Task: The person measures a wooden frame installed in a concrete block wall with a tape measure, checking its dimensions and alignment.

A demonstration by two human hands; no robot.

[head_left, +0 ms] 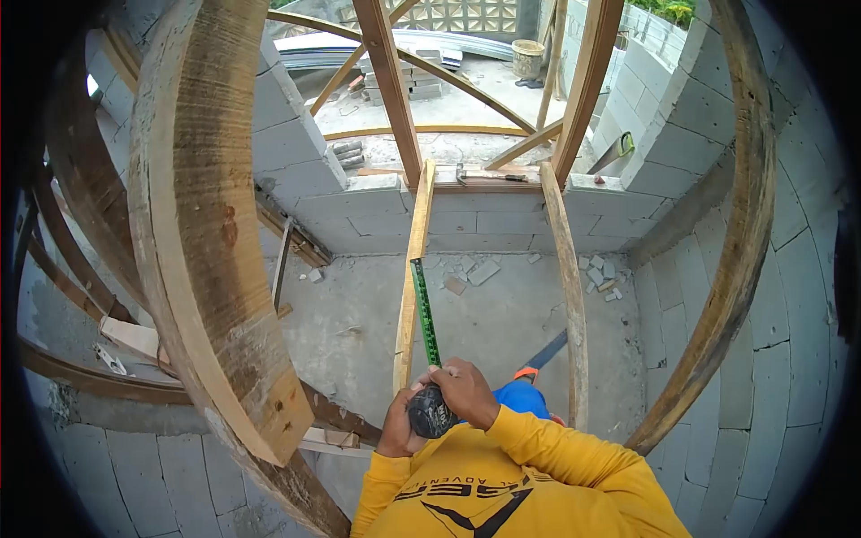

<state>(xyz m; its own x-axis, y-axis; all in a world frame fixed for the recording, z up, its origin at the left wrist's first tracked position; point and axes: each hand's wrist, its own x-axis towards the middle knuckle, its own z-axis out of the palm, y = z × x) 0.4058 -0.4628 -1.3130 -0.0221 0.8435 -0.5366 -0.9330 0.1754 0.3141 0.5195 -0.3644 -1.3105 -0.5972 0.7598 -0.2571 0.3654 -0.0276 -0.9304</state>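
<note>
My left hand and my right hand are both closed around a black tape measure case, held in front of my yellow-sleeved chest. Its green blade runs up and away from the case, lying alongside a narrow wooden plank. That plank leans from the floor up to the top of a grey block wall. A second plank leans to the right of it.
A broad curved wooden rib crosses close on the left and another arcs on the right. Block rubble lies on the concrete floor. A hammer rests on the wall top. An orange-and-dark tool sits by my blue trouser leg.
</note>
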